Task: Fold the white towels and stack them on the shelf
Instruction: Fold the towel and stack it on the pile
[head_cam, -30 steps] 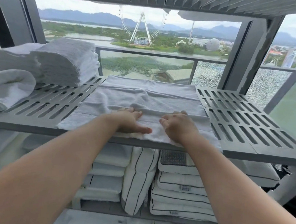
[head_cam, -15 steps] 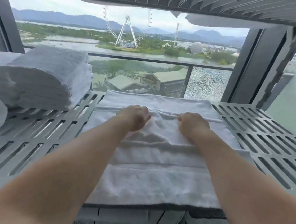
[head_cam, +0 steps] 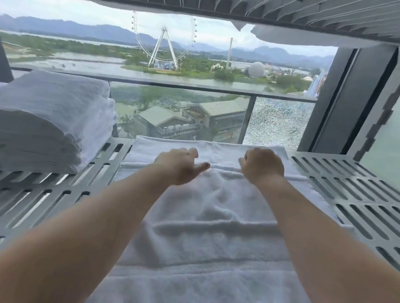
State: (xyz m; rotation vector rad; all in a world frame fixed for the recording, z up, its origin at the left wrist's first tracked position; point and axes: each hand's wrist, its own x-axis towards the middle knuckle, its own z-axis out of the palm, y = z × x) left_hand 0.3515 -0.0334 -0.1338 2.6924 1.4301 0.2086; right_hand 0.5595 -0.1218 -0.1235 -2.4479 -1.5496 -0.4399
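Far L: folded stack [head_cam: 45, 121] sits on the slatted shelf [head_cam: 50, 193], well apart from L hand [head_cam: 178, 165]. L hand: fingers curled down over the upper layer's edge, thumb out flat along it. Reads as a pinch, but fingertips are hidden so not 100%. Towel [head_cam: 211, 225] lies mid-shelf, long axis running away from the body toward the window [head_cam: 82, 42], near part doubled over itself. R hand [head_cam: 261, 165]: clenched, knuckles up, gripping the same edge, a touch further out than L. Key relation: far hem is dead ahead of both hands, just beyond the knuckles, w/ a strip of the lower layer showing between. Prob next: push fwd, drop edge on hem, keep it square. Stack is to the L, so L hand is nearer for the transfer.
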